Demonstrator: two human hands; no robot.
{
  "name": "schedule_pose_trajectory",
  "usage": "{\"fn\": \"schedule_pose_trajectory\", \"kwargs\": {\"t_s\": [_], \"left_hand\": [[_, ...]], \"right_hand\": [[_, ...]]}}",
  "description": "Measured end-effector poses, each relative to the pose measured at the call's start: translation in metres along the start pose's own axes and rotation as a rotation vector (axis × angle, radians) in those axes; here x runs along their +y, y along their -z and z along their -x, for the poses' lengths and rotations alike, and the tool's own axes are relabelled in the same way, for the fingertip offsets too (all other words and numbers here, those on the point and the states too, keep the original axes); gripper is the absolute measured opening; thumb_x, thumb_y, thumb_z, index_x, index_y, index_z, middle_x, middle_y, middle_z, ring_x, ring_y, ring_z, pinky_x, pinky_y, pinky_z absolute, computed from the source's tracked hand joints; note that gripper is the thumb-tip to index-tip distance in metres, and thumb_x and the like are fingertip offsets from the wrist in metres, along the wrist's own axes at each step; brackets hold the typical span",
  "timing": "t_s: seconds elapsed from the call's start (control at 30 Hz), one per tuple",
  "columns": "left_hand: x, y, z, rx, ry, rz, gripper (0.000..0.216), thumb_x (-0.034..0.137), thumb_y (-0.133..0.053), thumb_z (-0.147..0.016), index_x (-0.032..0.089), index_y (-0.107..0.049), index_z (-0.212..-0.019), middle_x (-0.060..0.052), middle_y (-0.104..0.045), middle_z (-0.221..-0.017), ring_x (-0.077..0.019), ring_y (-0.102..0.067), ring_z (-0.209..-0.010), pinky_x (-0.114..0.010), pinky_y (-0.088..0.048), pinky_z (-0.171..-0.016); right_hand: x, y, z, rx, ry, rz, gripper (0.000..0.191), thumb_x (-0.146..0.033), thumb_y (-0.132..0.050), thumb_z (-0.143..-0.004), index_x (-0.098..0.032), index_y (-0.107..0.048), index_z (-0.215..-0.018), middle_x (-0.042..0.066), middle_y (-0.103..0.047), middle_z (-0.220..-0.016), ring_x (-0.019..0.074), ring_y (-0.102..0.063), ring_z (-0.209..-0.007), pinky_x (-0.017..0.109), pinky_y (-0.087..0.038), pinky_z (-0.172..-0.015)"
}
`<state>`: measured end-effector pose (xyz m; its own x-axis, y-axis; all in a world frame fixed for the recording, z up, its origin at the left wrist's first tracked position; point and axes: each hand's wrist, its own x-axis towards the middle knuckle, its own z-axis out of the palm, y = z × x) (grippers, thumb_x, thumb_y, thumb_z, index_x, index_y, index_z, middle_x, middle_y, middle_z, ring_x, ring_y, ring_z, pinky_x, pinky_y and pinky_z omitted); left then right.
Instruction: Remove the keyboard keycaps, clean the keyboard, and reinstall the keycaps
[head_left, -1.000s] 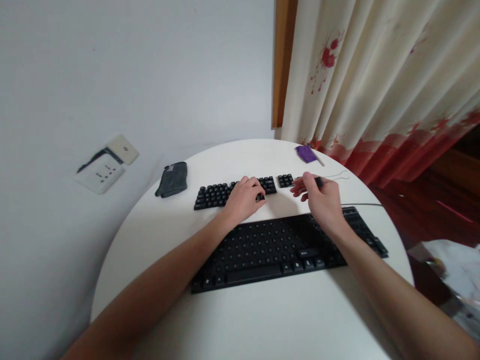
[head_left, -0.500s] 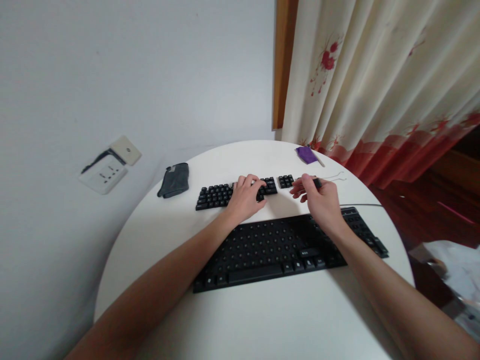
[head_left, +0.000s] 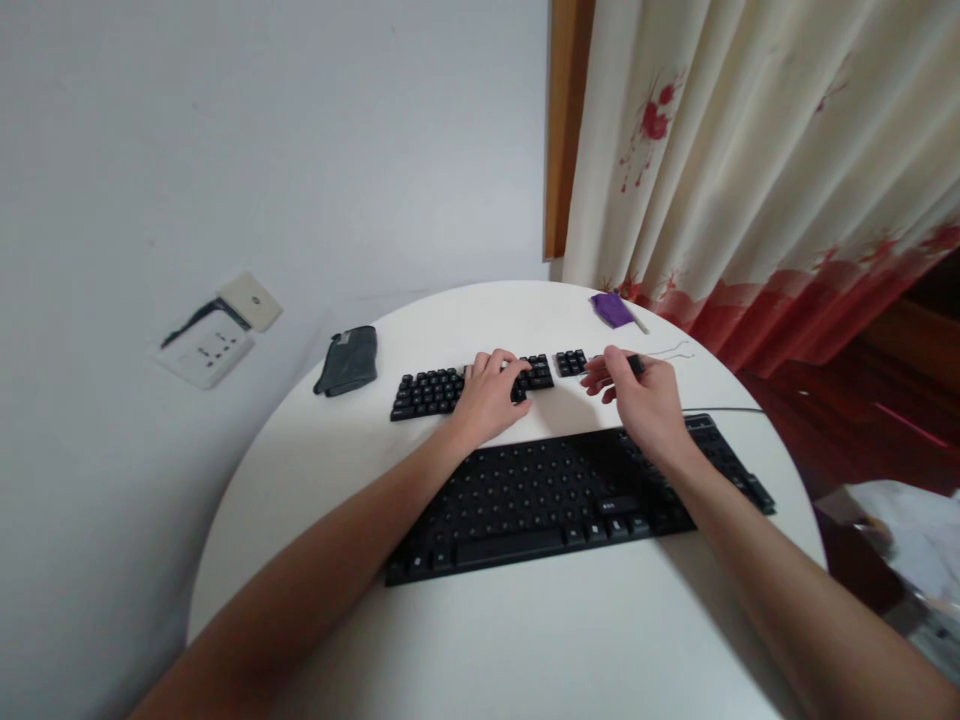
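My left hand (head_left: 486, 395) rests over a block of loose black keycaps (head_left: 427, 393), its fingers curved and apart, covering the middle of the rows. A smaller group of black keycaps (head_left: 571, 363) lies to its right. My right hand (head_left: 637, 395) is closed on a keycap puller (head_left: 636, 364) with a black grip, held between thumb and fingers; its thin hooked wires point to the right. Below both hands lies a black keyboard (head_left: 517, 495), mostly stripped of keycaps, with the space bar and a few other keys still on it. My right wrist crosses above its right part.
A dark zip pouch (head_left: 348, 360) lies at the left of the round white table (head_left: 525, 640). Near the far right edge are a purple cloth-like item and a pale stick (head_left: 613, 310). A cable (head_left: 724, 409) runs off right. Wall and curtain (head_left: 720, 170) border the table.
Both hands keep almost the same pose. The view has shifted very slightly; the keycaps and keyboard stay in place.
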<state>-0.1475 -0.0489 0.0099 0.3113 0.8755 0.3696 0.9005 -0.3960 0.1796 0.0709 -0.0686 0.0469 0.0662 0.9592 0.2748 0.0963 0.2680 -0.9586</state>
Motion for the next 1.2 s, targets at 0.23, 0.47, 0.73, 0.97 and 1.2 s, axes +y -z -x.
{"fn": "schedule_pose_trajectory", "kwargs": {"t_s": [0.23,0.47,0.73,0.97,1.2], "left_hand": [[0.0,0.0,0.0,0.003,-0.012,0.007,0.053,0.029,-0.071,-0.079,0.027,-0.056,-0.129,-0.007,-0.052,-0.127,-0.0302,-0.044,-0.115,-0.045,-0.041,-0.095],[0.008,0.007,-0.001,0.019,-0.102,0.093,0.035,0.028,-0.063,-0.087,0.025,-0.061,-0.122,-0.005,-0.058,-0.122,-0.0267,-0.045,-0.115,-0.043,-0.039,-0.1],[0.01,0.008,-0.002,-0.044,-0.193,0.154,0.018,0.025,-0.056,-0.093,0.024,-0.069,-0.105,-0.005,-0.064,-0.112,-0.0239,-0.05,-0.11,-0.042,-0.04,-0.099],[0.007,0.007,-0.005,-0.014,-0.177,0.217,0.022,0.018,-0.051,-0.093,0.023,-0.068,-0.107,-0.004,-0.068,-0.107,-0.0219,-0.055,-0.106,-0.041,-0.042,-0.095],[0.012,0.034,-0.019,0.05,-0.005,0.49,0.034,0.009,-0.041,-0.093,0.02,-0.065,-0.114,-0.005,-0.071,-0.104,-0.0173,-0.063,-0.096,-0.036,-0.049,-0.089]], "right_hand": [[-0.002,0.002,-0.001,0.004,-0.003,-0.005,0.051,-0.06,-0.056,-0.09,-0.013,-0.071,-0.08,0.009,-0.072,-0.069,0.0163,-0.064,-0.058,0.026,-0.045,-0.05],[0.002,0.004,-0.005,0.038,-0.011,-0.007,0.052,-0.062,-0.056,-0.088,-0.013,-0.07,-0.078,0.01,-0.072,-0.069,0.0166,-0.063,-0.057,0.027,-0.045,-0.049],[0.006,0.006,-0.009,0.063,-0.025,0.006,0.054,-0.064,-0.054,-0.088,-0.013,-0.07,-0.078,0.011,-0.072,-0.07,0.0172,-0.064,-0.058,0.027,-0.044,-0.049],[0.013,0.007,-0.012,0.058,-0.026,0.008,0.054,-0.063,-0.053,-0.089,-0.013,-0.07,-0.077,0.011,-0.072,-0.07,0.0172,-0.063,-0.058,0.027,-0.043,-0.049],[0.019,0.008,-0.018,0.079,-0.045,0.015,0.055,-0.063,-0.052,-0.089,-0.012,-0.07,-0.077,0.01,-0.071,-0.068,0.0168,-0.063,-0.057,0.028,-0.046,-0.054]]}}
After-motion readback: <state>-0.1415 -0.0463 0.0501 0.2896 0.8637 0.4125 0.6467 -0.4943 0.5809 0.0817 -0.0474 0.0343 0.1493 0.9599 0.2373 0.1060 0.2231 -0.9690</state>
